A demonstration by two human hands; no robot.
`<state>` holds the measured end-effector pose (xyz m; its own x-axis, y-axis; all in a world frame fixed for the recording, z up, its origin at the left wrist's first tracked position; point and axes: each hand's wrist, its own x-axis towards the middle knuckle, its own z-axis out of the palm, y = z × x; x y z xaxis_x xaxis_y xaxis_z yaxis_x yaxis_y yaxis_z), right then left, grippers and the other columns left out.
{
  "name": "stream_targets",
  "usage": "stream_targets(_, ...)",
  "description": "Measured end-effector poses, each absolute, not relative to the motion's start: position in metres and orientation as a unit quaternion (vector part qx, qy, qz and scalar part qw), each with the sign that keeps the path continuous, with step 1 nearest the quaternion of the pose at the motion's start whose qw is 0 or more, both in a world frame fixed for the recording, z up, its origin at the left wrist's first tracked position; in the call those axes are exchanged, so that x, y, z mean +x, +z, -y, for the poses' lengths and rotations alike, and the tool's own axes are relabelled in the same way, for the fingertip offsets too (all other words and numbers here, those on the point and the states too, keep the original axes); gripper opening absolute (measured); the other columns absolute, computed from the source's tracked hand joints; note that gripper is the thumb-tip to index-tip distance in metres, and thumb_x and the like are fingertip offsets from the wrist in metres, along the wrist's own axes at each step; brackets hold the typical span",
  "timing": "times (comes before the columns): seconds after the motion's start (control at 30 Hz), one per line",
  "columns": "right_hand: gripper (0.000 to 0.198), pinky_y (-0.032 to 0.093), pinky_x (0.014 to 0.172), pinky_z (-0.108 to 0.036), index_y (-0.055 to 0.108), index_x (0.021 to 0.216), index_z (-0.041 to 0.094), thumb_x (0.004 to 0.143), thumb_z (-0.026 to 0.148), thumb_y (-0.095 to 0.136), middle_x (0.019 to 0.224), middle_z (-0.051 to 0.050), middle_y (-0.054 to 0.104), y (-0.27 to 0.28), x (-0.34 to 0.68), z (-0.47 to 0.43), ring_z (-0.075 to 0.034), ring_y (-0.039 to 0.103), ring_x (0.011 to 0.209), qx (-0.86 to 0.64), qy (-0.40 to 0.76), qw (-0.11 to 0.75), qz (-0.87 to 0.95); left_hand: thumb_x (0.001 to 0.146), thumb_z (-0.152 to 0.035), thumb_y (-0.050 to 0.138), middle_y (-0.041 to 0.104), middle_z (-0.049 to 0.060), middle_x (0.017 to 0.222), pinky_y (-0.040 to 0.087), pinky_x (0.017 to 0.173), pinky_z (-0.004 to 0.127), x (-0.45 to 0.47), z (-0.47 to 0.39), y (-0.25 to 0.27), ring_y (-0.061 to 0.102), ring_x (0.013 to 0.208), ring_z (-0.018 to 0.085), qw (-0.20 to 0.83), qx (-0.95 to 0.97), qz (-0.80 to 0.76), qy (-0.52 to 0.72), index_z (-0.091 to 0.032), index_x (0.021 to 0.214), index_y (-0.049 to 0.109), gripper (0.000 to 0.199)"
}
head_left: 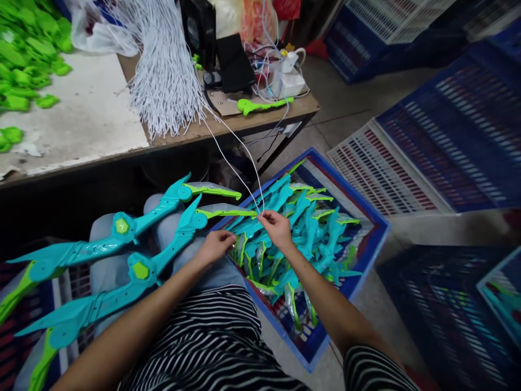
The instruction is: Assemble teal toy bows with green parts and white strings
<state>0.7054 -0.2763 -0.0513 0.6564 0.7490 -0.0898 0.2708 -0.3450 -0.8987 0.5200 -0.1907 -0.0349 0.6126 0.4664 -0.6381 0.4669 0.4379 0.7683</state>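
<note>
My right hand (277, 230) pinches two white cords (238, 142) right by the green tip of the nearer turquoise toy bow (140, 269). The cords run up to a thick bundle of white cords (165, 70) on the table. Just below that bow's green limb is my left hand (217, 245), its fingers closed; what is in them, if anything, I cannot make out. A second turquoise toy bow (122, 225) lies alongside, farther from me. Both rest across my lap, their left ends reaching the picture's edge.
Right of my knees, a blue crate (368, 244) holds many turquoise and green bows. Green plastic parts (28, 54) are heaped on the table (89, 103); a green piece (262, 106) lies near its corner beside wires. Blue and white crates (451, 130) stand at right.
</note>
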Motion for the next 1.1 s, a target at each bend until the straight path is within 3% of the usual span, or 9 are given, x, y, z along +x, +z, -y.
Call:
stream_targets(0.1,0.028,0.044,0.057,-0.027,0.064,0.074,0.019,0.072,0.047,0.059,0.067,-0.002,0.065,-0.059,0.705,0.278,-0.013,0.052,0.055,-0.793,0.220,0.451,0.345,0.077,-0.026,0.065,0.062,0.000,0.063,0.043,0.055,0.021,0.535,0.190,-0.046,0.056,0.056,0.010,0.754,0.459,-0.471,0.007,-0.014,0.072,0.063,0.013)
stream_targets(0.2,0.026,0.044,0.057,-0.026,0.065,0.074,0.019,0.073,0.044,0.058,0.069,-0.002,0.066,-0.063,0.706,0.277,-0.013,0.052,0.056,-0.794,0.210,0.442,0.362,0.081,-0.021,0.061,0.063,0.001,0.066,0.044,0.053,0.020,0.550,0.188,-0.054,0.058,0.055,0.010,0.767,0.429,-0.477,-0.001,-0.013,0.086,0.064,0.011)
stream_targets(0.3,0.025,0.045,0.056,-0.027,0.065,0.073,0.019,0.073,0.043,0.058,0.067,-0.002,0.065,-0.063,0.705,0.276,-0.013,0.053,0.056,-0.784,0.229,0.448,0.364,0.085,-0.017,0.055,0.066,0.002,0.070,0.046,0.054,0.020,0.567,0.187,-0.060,0.061,0.055,0.010,0.784,0.408,-0.467,-0.016,-0.013,0.113,0.060,0.029)
stream_targets(0.4,0.025,0.045,0.056,-0.027,0.064,0.073,0.019,0.073,0.043,0.058,0.066,-0.002,0.064,-0.060,0.705,0.277,-0.014,0.054,0.055,-0.774,0.258,0.453,0.360,0.087,-0.015,0.052,0.068,0.004,0.072,0.047,0.055,0.020,0.582,0.186,-0.064,0.062,0.055,0.010,0.800,0.391,-0.454,-0.025,-0.012,0.123,0.055,0.037)
stream_targets(0.63,0.022,0.047,0.058,-0.029,0.062,0.073,0.019,0.073,0.041,0.059,0.065,-0.001,0.063,-0.061,0.708,0.278,-0.015,0.057,0.057,-0.756,0.325,0.437,0.364,0.087,-0.019,0.057,0.071,0.007,0.080,0.047,0.055,0.020,0.591,0.186,-0.071,0.063,0.058,0.010,0.824,0.375,-0.425,-0.025,-0.012,0.103,0.066,0.020)
stream_targets(0.87,0.018,0.046,0.060,-0.028,0.066,0.073,0.020,0.076,0.036,0.058,0.072,-0.003,0.066,-0.065,0.714,0.277,-0.015,0.056,0.062,-0.771,0.232,0.423,0.416,0.084,-0.024,0.063,0.070,0.006,0.073,0.047,0.056,0.020,0.593,0.186,-0.073,0.062,0.058,0.010,0.831,0.369,-0.416,0.000,-0.011,0.086,0.068,0.014)
stream_targets(1.0,0.020,0.047,0.062,-0.029,0.067,0.073,0.020,0.075,0.040,0.062,0.076,-0.004,0.068,-0.071,0.718,0.275,-0.017,0.060,0.069,-0.772,0.217,0.464,0.376,0.082,-0.023,0.065,0.068,0.005,0.067,0.048,0.058,0.021,0.597,0.186,-0.069,0.061,0.055,0.010,0.822,0.374,-0.428,0.013,-0.011,0.076,0.066,0.014)
stream_targets(1.1,0.023,0.047,0.059,-0.028,0.064,0.071,0.020,0.072,0.043,0.063,0.070,-0.002,0.067,-0.079,0.717,0.269,-0.016,0.060,0.065,-0.762,0.271,0.498,0.313,0.081,-0.021,0.065,0.066,0.004,0.062,0.046,0.053,0.021,0.600,0.188,-0.064,0.058,0.050,0.009,0.806,0.387,-0.447,0.011,-0.011,0.069,0.062,0.016)
